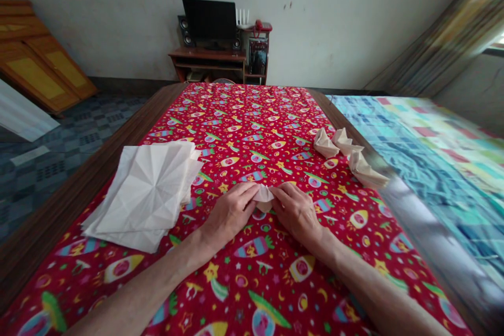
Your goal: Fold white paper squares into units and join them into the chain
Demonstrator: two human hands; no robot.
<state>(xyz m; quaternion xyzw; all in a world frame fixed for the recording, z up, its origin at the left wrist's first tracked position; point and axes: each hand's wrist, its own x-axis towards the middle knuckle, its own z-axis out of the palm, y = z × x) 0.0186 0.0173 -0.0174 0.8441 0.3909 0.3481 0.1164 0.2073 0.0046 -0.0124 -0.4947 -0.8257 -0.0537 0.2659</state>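
My left hand [230,212] and my right hand [296,210] meet at the middle of the table, fingers pinched on a small folded piece of pale paper [263,195] that rests on the red patterned cloth [252,131]. Most of the piece is hidden under my fingertips. To the left lies a stack of creased white paper sheets [145,191], a hand's width from my left hand. At the right edge of the cloth sit three folded paper shapes [346,153].
The table's brown wooden edge [98,160] runs along the left. A bed with a checked blue and green cover [429,152] lies close on the right. Against the far wall stands a desk with a monitor [210,18], speakers and a red telephone. Orange wooden panels [39,63] lean at the far left.
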